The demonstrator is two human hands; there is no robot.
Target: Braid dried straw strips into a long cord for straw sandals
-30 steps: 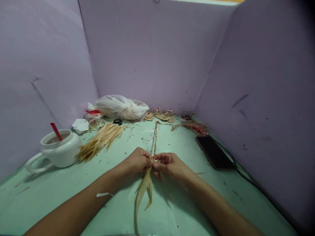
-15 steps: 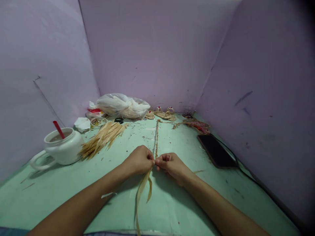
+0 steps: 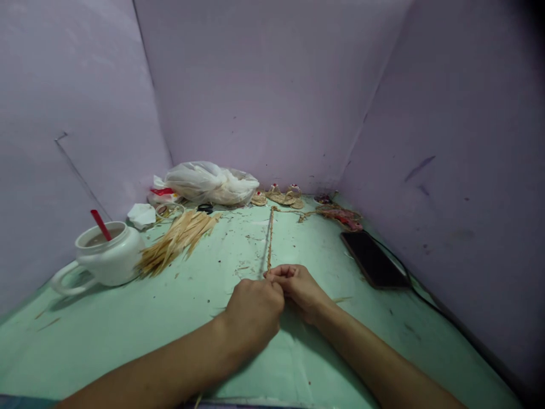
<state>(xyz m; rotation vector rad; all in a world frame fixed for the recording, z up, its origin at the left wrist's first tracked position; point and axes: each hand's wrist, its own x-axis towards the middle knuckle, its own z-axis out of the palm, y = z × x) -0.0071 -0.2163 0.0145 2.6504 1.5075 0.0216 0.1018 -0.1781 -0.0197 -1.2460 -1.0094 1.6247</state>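
A thin twisted straw cord [image 3: 270, 238] runs toward me over the green tabletop, its far end near the back. My right hand [image 3: 300, 289] pinches the near end between thumb and fingers. Just in front of it, my left hand [image 3: 258, 309] is closed, back of the hand up, against the right fingertips. Its own fingertips are hidden, as is most of the loose straw strip hanging from the work. Only a strip tip [image 3: 198, 401] shows below my left forearm.
On the left stand a white mug [image 3: 111, 258] with a red handle in it and a bundle of straw strips [image 3: 179, 241]. Behind are a plastic bag [image 3: 213, 183], black-handled scissors [image 3: 205, 208] and small woven pieces [image 3: 283, 197]. A phone [image 3: 374, 261] with a cable lies right.
My left hand has turned over and come nearer to me and rightward, in front of the right hand. The hanging strips have gone out of sight beneath it. My right hand keeps its pinch.
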